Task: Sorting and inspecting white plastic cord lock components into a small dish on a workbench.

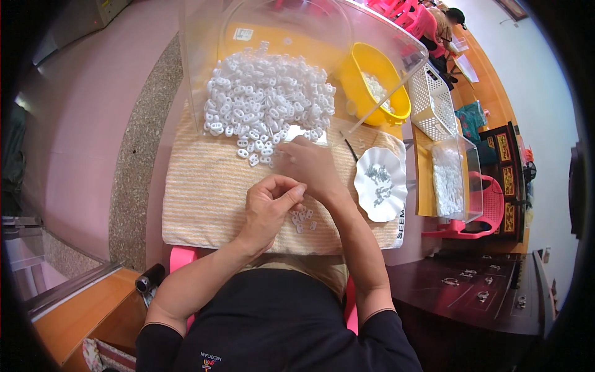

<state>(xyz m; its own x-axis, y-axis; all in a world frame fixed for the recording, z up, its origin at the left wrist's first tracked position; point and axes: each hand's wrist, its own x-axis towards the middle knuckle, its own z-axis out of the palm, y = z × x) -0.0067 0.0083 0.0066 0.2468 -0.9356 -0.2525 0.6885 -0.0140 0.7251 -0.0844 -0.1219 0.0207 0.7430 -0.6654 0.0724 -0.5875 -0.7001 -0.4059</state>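
A large heap of small white plastic pieces with two holes (266, 93) spills from a clear plastic box (192, 74) onto a striped towel (198, 198). My left hand (269, 208) is closed in a pinch above the towel's near part; whatever is between the fingertips is hidden. Beyond it my right hand (310, 164) reaches to the heap's near edge, its fingers blurred by motion. Several loose white pieces (302, 218) lie on the towel just right of my left hand. To the right, a wavy-edged white dish (390, 208) holds small grey metal-looking parts (378, 177).
A yellow basin (359, 59) with white pieces stands at the back right, by a thin dark stick (350, 147). Farther right are a white perforated basket (431, 102), a clear bin of white pieces (447, 180) and a pink chair (493, 201). Another person (441, 28) sits far off.
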